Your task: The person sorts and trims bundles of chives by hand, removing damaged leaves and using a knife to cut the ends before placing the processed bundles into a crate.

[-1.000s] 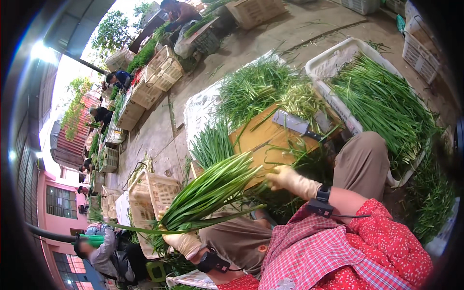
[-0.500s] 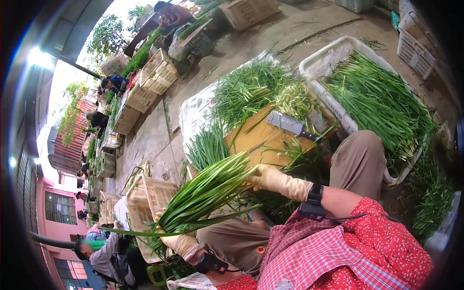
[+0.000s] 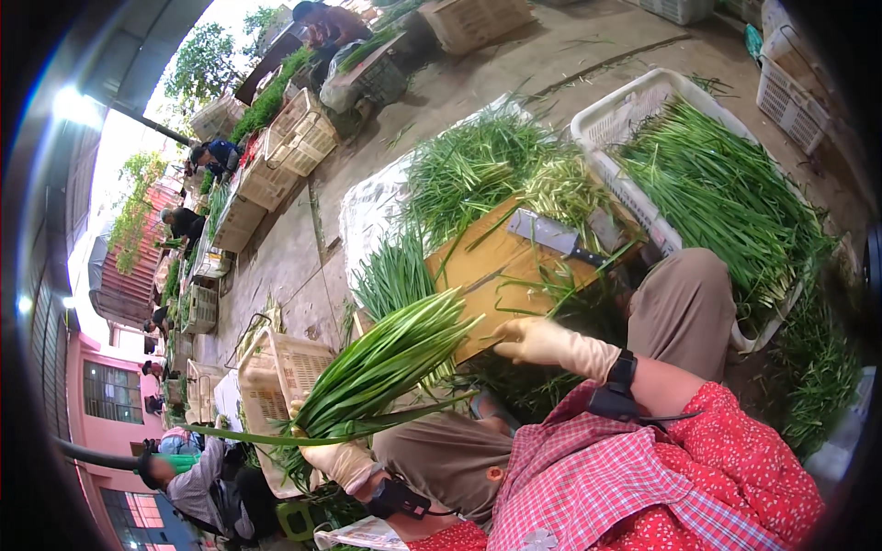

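Observation:
A bunch of garlic chives (image 3: 386,367) with long flat leaves lies across my gloved left hand (image 3: 338,461), which grips it near the lower left end. The pale cut ends point up to the right. One long leaf strays out to the left. My gloved right hand (image 3: 531,342) is just right of the bunch, apart from it, with its fingers reaching left and nothing seen in them. Beyond it is a wooden cutting board (image 3: 487,280). A cleaver (image 3: 551,234) with a dark handle lies on the board among trimmings.
More chives (image 3: 478,165) are heaped on a white sheet (image 3: 363,216) behind the board. To the right stands a white crate (image 3: 634,188) full of chives. A cream crate (image 3: 266,390) sits beside my left hand. Several people work among crates at far left.
My right hand has come away from the bunch and moved slightly right. My left hand keeps hold of the chives, which have shifted slightly left.

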The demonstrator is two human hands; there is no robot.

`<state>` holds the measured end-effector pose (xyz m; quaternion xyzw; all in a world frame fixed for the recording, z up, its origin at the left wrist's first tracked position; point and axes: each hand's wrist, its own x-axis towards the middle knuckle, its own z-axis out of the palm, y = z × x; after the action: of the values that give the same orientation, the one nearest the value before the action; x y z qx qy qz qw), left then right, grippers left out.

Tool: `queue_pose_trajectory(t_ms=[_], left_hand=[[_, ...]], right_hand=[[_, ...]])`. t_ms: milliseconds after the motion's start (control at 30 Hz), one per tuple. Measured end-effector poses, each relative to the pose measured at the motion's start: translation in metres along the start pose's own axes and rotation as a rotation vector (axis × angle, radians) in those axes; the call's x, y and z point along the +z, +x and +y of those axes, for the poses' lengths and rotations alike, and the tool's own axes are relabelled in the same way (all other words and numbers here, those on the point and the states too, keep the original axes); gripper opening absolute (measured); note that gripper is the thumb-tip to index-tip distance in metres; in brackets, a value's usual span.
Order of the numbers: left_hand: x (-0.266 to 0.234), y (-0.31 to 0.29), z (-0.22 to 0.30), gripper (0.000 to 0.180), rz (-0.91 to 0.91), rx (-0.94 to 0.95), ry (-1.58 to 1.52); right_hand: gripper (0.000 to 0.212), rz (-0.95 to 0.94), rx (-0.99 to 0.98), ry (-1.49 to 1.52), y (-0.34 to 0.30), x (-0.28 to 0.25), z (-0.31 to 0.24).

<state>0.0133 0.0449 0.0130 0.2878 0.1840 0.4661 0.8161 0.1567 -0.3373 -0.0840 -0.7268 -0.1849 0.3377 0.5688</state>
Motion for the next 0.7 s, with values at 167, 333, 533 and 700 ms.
queue_pose_trajectory(t_ms=[167, 333, 533, 700], left_hand=[[0.011, -0.017, -0.033, 0.038, -0.282, -0.295, -0.267], [0.01, -0.03, -0.037, 0.038, -0.345, -0.279, -0.232], [0.008, -0.031, -0.03, 0.032, -0.359, -0.252, -0.103], [0.03, -0.042, -0.025, 0.03, -0.421, -0.204, -0.118]], right_hand=[[0.017, -0.255, 0.215, 1.269, 0.025, 0.034, 0.004], [0.02, 0.008, -0.675, 0.403, 0.052, 0.056, 0.044], [0.022, 0.047, 0.278, 0.663, 0.029, 0.024, 0.017], [0.024, -0.024, 0.433, -0.622, 0.016, -0.039, 0.07]])
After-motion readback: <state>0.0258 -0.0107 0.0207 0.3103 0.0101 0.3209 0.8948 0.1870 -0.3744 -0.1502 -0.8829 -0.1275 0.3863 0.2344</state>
